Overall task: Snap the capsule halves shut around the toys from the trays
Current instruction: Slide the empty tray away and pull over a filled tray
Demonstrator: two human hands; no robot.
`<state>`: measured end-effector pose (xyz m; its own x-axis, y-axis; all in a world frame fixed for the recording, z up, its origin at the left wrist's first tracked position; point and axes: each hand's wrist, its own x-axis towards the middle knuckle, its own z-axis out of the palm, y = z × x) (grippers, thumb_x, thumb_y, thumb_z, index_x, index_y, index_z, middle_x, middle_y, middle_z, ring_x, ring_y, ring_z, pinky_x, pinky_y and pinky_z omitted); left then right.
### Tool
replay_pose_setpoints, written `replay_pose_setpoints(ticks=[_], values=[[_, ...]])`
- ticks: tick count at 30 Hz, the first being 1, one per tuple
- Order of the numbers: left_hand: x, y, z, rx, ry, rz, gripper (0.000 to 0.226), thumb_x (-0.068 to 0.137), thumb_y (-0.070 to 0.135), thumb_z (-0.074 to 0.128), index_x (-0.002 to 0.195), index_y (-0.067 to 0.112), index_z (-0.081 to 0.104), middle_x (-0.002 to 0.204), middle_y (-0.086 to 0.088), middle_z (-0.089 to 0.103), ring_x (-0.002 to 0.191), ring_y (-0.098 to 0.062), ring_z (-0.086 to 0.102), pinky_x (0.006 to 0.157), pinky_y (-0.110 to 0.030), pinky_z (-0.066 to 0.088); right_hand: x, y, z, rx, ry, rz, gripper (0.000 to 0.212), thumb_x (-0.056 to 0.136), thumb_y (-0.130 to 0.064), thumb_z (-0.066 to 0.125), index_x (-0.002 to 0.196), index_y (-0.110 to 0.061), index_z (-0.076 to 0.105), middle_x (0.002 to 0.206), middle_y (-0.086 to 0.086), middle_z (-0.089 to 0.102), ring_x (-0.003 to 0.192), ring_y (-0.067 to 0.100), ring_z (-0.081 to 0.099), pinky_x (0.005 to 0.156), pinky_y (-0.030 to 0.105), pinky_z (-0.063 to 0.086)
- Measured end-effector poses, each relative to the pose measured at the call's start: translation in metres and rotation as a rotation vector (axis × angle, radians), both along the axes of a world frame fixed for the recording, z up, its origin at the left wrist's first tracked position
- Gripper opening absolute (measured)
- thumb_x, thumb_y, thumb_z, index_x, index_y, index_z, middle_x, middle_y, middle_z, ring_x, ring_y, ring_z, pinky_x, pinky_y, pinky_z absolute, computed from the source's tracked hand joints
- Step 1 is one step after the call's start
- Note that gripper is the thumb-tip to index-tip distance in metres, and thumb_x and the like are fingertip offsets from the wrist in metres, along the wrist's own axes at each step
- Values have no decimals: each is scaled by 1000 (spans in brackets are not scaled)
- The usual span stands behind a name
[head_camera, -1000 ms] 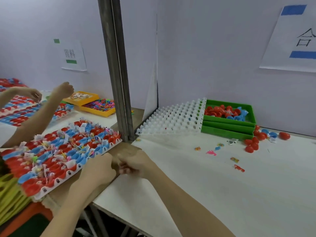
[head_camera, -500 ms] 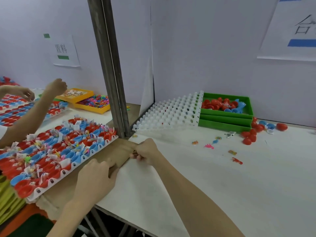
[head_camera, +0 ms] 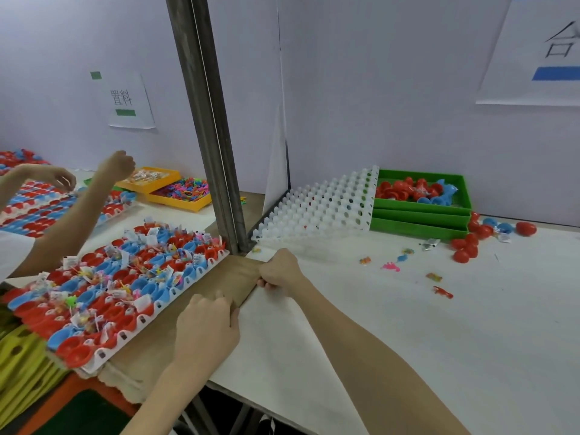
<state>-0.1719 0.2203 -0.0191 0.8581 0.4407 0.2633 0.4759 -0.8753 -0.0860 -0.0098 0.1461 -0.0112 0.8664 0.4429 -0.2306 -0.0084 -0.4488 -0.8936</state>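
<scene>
1. The right hand point(head_camera: 281, 271), at centre frame, has its fingers curled tight, pinching the left edge of the white table sheet point(head_camera: 408, 324) where it meets the brown cardboard point(head_camera: 238, 274).
2. The left hand point(head_camera: 205, 328), lower centre, lies knuckles-up on the same seam; its fingers bend down over the edge, but I cannot tell whether they pinch the sheet or only press on it.
3. Just left of both hands, on the cardboard, sits the filled tray point(head_camera: 103, 293), its red and blue capsule halves open and loaded with small toys and paper slips.
4. In the upper right of the frame a green bin point(head_camera: 423, 211) holds closed capsules, an empty white tray point(head_camera: 317, 208) leans against it, and more closed capsules point(head_camera: 464, 249) lie loose beside it.
5. Judged step: tidying or tugging the sheet, a set-up move; no capsule is in hand.
6. Next move, likely: let go of the sheet, draw the filled tray closer, take matching halves and press them together squarely so no slip gets caught in the seam.
</scene>
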Motion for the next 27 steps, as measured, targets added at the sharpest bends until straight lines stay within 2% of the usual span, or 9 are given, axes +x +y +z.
replay_pose_setpoints(ticks=[3,5,11,14,17,18,20,22,27], values=[[-1,1,-1,1,6,-10,38,107,45,38,129,25,61,84,6,57,80,-12,45,57,-23,34,0,0,-2,-8,20,9,29,78,9,53,53,-5,56,56,13,65,60,27,62,50,27,44],[-3,2,-1,-7,4,-21,39,106,46,38,134,27,58,82,7,55,80,-11,46,54,-23,31,1,0,-3,-13,23,13,28,78,8,53,54,-4,60,50,8,65,51,21,60,48,25,45],[-6,5,0,47,48,-2,53,106,60,29,150,34,45,82,9,47,78,-8,46,56,-19,39,2,-2,-4,-20,11,40,25,84,7,52,63,0,64,46,2,61,38,11,54,42,19,46],[-7,10,2,112,86,-8,55,106,63,22,152,38,39,98,10,56,84,-8,52,58,-21,38,-2,-1,-5,-7,-10,69,22,84,8,50,75,5,69,51,4,63,40,11,55,45,19,49],[-8,19,5,134,128,-29,51,108,59,21,151,40,40,129,14,62,100,-7,61,66,-21,46,-7,6,-6,16,-10,98,25,85,10,46,89,12,71,58,9,64,43,12,57,50,21,54],[-8,23,5,135,133,-24,50,108,59,21,149,41,41,130,15,62,98,-6,61,67,-20,48,-10,10,-6,20,-9,109,26,85,10,45,90,13,71,59,9,64,41,11,56,49,20,53],[-14,31,3,90,91,-4,49,106,62,22,145,44,46,108,17,63,82,-4,52,60,-18,44,-18,16,-6,27,-8,150,23,86,10,44,82,8,67,61,10,66,40,10,56,46,18,52],[-22,36,3,35,32,31,49,103,66,28,142,48,50,84,16,54,74,-5,45,54,-17,37,-23,19,-6,33,-21,166,22,86,9,45,72,1,60,66,14,70,43,12,57,44,18,50],[-33,31,0,-45,-58,-10,34,90,54,69,117,35,78,67,12,48,65,-10,40,45,-22,30,-27,11,-11,34,-25,151,27,83,8,48,60,-4,55,55,8,64,38,9,56,41,18,47]])
